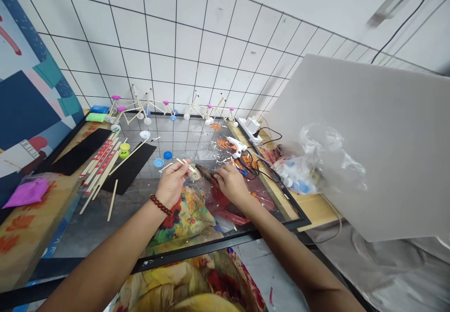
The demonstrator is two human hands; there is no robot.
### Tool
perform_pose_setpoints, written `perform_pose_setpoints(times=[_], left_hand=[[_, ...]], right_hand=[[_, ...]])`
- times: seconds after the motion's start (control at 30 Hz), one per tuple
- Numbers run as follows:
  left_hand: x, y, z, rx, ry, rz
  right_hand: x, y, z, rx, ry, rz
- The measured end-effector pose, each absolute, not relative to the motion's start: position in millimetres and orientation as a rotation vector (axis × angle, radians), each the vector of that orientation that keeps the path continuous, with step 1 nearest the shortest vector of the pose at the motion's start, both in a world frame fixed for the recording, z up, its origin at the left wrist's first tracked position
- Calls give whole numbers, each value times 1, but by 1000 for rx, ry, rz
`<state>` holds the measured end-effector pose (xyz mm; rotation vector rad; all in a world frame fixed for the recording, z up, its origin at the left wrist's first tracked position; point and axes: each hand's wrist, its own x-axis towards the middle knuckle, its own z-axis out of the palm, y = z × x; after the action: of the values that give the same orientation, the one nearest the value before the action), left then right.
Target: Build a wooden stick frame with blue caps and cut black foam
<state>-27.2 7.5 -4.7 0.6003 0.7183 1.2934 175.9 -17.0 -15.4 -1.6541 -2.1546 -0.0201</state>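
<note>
My left hand (172, 183), with a beaded bracelet on the wrist, pinches short pale wooden sticks (186, 165) above the glass tabletop. Close to their right end, my right hand (230, 183) is closed on a dark, narrow blade-like tool (203, 171), whose exact kind I cannot make out. The tool points left toward the sticks. A light blue bottle cap (158, 163) and a darker blue cap (168, 155) lie just beyond my left hand. Past my right hand rests a white glue gun (237, 147) with its black cord, amid scattered pale scraps.
Long wooden sticks (101, 166), some with red wrappers, lie at left over black sheets (131, 169). Several stick-and-cap structures (135, 108) stand along the tiled wall. A power strip (250, 130) and a plastic bag of caps (297, 176) are at right. Purple clay (28, 192) sits far left.
</note>
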Motion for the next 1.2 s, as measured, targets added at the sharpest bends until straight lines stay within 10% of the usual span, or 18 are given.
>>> perform_pose_setpoints(times=[0.4, 1.2], left_hand=[[-24, 7, -13, 574, 777, 1230], [-22, 2, -11, 779, 943, 1114]], right_hand=[[137, -7, -21, -1005, -1928, 621], [154, -6, -28, -919, -2181, 112]])
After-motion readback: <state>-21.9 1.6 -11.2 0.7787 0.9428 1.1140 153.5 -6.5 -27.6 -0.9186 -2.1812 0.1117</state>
